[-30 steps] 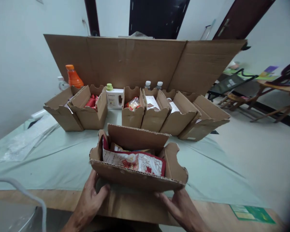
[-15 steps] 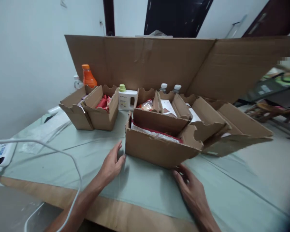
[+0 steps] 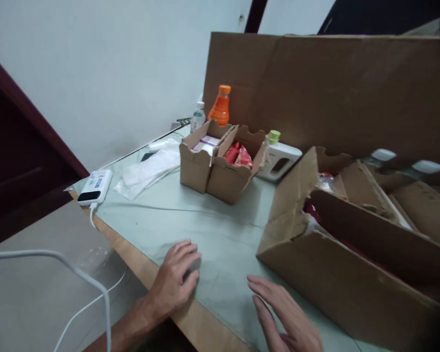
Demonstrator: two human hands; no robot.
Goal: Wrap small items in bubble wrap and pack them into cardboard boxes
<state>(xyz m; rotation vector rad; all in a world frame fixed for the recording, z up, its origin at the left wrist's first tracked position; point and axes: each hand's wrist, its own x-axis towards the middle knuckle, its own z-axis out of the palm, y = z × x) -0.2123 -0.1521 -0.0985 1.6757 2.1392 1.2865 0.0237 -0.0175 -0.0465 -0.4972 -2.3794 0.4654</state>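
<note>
My left hand (image 3: pixel 179 275) is over the front edge of the cloth-covered table, fingers loosely spread and nothing in them. My right hand (image 3: pixel 280 315) is open and empty as well, just in front of the nearest cardboard box (image 3: pixel 337 274) and apart from it. That box holds something dark red, mostly hidden by its wall. Farther back, two smaller cardboard bins stand side by side. The left bin (image 3: pixel 193 171) contains white and purple packs; the right bin (image 3: pixel 225 183) contains red packets (image 3: pixel 238 155).
Behind the bins are an orange bottle (image 3: pixel 220 107), a clear bottle (image 3: pixel 198 117) and a white jug (image 3: pixel 281 159) with a green cap. A tall cardboard panel (image 3: pixel 333 88) lines the back. Left lie plastic bags (image 3: pixel 150 168) and a white power bank (image 3: pixel 95 187); a white cable (image 3: pixel 73 269) hangs in front.
The view has swung left, so the nearest box now appears larger at right. My right hand has come away from that box's lower edge. Both hands are closer together.
</note>
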